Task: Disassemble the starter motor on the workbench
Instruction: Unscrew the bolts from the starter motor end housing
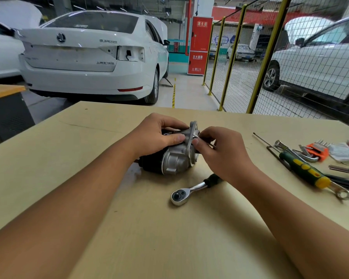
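**Working a fastener at the starter's flange**

Starter motor [169, 156] lies mid-frame on the desk [109, 218]. Left hand [155, 135] grips its body; right hand [220, 152] pinches a thin metal tool [196, 135] at the flange. Next, likely steady turning while bracing the housing; ratchet [189, 191] waits below

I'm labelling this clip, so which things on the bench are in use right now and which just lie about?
In use:
silver-and-black starter motor, gripped by left hand
thin metal tool, pinched by right hand

Lying about:
chrome ratchet wrench
green-and-yellow-handled tool
orange hex key holder
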A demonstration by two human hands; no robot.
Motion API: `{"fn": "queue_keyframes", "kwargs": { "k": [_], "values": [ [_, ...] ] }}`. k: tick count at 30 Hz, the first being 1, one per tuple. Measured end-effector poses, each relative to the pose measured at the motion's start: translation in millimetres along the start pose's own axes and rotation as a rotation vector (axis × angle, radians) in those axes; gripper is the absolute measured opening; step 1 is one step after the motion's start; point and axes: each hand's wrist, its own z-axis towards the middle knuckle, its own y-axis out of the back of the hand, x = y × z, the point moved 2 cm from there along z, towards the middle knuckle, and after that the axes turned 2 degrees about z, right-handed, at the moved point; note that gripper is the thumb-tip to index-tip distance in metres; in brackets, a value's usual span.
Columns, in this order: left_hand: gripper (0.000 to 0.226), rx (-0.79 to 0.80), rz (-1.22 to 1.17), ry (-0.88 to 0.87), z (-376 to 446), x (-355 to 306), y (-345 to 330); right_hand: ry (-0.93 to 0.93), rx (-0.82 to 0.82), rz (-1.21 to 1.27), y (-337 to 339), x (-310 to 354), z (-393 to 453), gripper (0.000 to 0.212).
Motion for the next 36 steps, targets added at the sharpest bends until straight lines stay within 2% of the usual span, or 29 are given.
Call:
{"fn": "queue_keyframes", "kwargs": {
  "k": [9, 15, 20, 26, 31, 36],
  "values": [
    [0.020, 0.007, -0.034, 0.018, 1, 4, 1, -0.121, -0.018, 0.014, -5, 5, -2, 0.011],
    [0.030, -0.002, 0.012, -0.012, 2, 3, -2, -0.151, 0.003, 0.064, 0, 7, -3, 0.010],
    [0.035, -0.005, 0.024, -0.034, -1, -1, -2, -0.128, 0.044, -0.032, 0, 9, -3, 0.026],
    [0.024, -0.007, 0.063, -0.005, -1, 3, -5, -0.128, 0.059, -0.041, -2, 4, -3, 0.021],
    [0.029, -0.048, 0.168, -0.027, -3, 2, -7, -0.156, 0.049, 0.015, 1, 4, 0, 0.014],
    [0.032, -0.078, 0.160, -0.019, -3, 2, -9, -0.184, 0.035, -0.048, 0, 4, -1, 0.034]
  ]
}}
